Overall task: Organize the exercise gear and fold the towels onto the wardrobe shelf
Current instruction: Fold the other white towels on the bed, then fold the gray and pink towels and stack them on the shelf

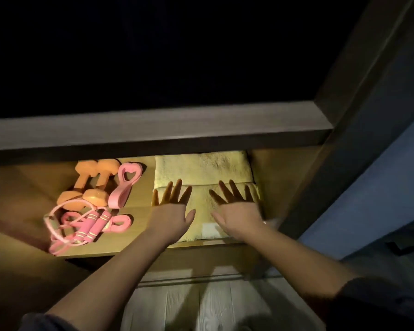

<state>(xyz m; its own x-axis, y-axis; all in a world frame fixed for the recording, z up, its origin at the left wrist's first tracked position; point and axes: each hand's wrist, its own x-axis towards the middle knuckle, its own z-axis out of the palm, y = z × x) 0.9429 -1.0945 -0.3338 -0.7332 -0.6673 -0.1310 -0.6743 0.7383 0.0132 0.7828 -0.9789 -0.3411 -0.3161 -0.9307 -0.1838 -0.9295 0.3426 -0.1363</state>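
**Clerk:** Item one, hands?

**Checker:** Your left hand [175, 207] and your right hand [237, 207] both lie palm down at centre frame. Their fingers are straight and spread apart, and they grip nothing. Both press flat on the front towel layer [201, 204].

**Clerk:** Item two, towels?

**Checker:** They are yellow terry, folded, on the right part of the lit wardrobe shelf [139, 187]. The front towel layer reaches the shelf's near edge and has a white label [210, 229] between your wrists. The rear towel layer [201, 168] sits behind it, running back under the dark upper shelf board [153, 130]. You cannot tell from here whether this is one towel or two.

**Clerk:** Item three, exercise gear?

**Checker:** It is all on the same shelf, left of the towels and apart from them.
- Two orange dumbbells [91, 182] lie side by side at the back.
- A pink figure-eight band [126, 185] with a heart-shaped opening lies just right of them.
- A pink jump rope [91, 226] is in front, with its handles together and its cord looping toward the left.
- A flat pink loop band [121, 223] touches the handles.

**Clerk:** Item four, surroundings?

**Checker:** A dark wardrobe side panel [344, 115] is at the right of the frame. Pale plank floor [177, 306] shows below, between your forearms.
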